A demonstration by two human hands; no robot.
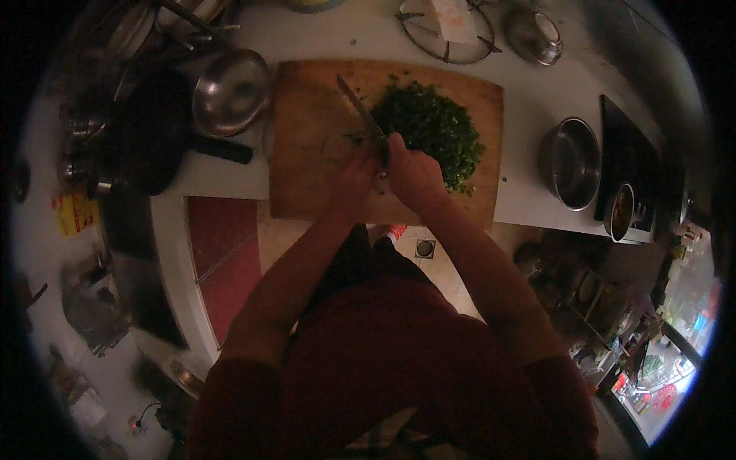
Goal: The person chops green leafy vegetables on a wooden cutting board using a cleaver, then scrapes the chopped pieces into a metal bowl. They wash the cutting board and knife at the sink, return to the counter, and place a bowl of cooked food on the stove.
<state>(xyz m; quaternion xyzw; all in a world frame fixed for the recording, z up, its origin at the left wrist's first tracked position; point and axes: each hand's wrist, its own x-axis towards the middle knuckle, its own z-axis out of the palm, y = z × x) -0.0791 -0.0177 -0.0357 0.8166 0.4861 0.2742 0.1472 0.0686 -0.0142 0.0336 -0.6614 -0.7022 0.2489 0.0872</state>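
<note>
My right hand grips the handle of a kitchen knife, its blade slanting up and left over a wooden cutting board. My left hand rests low on the board, its fingertips close beside the knife and my right hand. It is dim there, and whatever lies under those fingers is mostly hidden. A wide heap of finely chopped green leaves covers the right half of the board. Small green scraps lie around the heap and near the left fingers.
To the left are a shiny metal bowl and a dark frying pan, its handle pointing at the board. On the right stand a metal pot and a small bowl. A burner grate and an overturned metal bowl lie behind.
</note>
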